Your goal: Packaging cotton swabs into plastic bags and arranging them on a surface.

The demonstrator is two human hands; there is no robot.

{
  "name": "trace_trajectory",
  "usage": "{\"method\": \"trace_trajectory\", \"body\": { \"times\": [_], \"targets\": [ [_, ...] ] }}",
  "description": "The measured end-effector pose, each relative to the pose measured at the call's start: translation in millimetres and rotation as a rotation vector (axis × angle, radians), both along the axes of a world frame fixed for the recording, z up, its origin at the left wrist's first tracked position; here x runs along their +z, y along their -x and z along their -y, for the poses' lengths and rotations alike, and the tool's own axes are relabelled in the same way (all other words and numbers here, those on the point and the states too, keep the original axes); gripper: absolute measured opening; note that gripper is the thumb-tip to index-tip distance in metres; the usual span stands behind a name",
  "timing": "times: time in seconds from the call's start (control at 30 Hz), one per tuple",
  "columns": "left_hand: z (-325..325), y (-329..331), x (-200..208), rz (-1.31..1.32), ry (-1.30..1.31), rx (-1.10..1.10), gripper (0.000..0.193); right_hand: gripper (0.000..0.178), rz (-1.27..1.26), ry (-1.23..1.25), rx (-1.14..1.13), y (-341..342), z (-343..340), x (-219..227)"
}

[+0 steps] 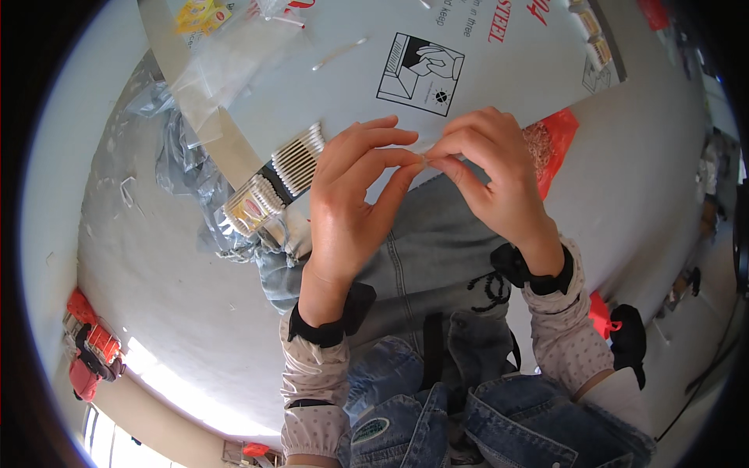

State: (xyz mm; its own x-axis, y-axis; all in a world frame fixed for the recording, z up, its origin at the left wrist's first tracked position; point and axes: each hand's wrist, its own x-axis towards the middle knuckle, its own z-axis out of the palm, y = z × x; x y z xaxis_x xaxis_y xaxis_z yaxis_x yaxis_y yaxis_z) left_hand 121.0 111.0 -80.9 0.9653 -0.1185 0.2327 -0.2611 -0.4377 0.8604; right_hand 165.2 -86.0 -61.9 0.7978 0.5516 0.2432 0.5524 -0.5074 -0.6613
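My left hand [351,191] and my right hand [495,175] meet over the near edge of the table. Both are closed in a thumb-and-finger pinch, fingertip to fingertip. A tiny whitish bit [424,161] shows between the fingertips, too small to name. Left of my left hand, a row of cotton swabs [299,160] lies side by side on a dark strip. Next to it sits a packed bundle of cotton swabs [253,204] with a yellow label. One loose cotton swab [339,54] lies farther back on the table.
Clear plastic bags [226,66] and a yellow packet [203,15] lie at the far left of the printed grey tabletop [343,93]. Small labelled packs [593,39] line its far right edge. A red bag [555,144] is beyond my right hand. Grey plastic [183,160] hangs at the left.
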Motion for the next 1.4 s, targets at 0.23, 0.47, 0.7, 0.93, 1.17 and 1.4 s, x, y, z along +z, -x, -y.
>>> {"method": "trace_trajectory", "body": {
  "times": [0.23, 0.47, 0.7, 0.93, 1.17, 1.4],
  "targets": [
    [15, 51, 16, -0.140, 0.723, 0.184, 0.097, 0.009, -0.946, -1.151, -0.337, 51, 18, -6],
    [56, 87, 44, -0.143, 0.687, 0.152, 0.055, 0.017, -1.379, -1.473, -0.283, 114, -6, 4],
    [56, 92, 51, 0.031, 0.613, 0.070, 0.054, 0.020, -1.344, -1.427, -0.409, 132, -9, 16],
    [56, 98, 61, 0.065, 0.551, 0.025, 0.058, 0.022, -1.290, -1.474, -0.353, 142, -5, 12],
    [58, 101, 67, 0.022, 0.581, 0.029, 0.056, 0.024, -1.218, -1.486, -0.265, 147, -1, 4],
    [58, 100, 67, 0.021, 0.619, 0.024, 0.053, 0.026, -1.190, -1.473, -0.285, 147, -4, 4]
  ]
}}
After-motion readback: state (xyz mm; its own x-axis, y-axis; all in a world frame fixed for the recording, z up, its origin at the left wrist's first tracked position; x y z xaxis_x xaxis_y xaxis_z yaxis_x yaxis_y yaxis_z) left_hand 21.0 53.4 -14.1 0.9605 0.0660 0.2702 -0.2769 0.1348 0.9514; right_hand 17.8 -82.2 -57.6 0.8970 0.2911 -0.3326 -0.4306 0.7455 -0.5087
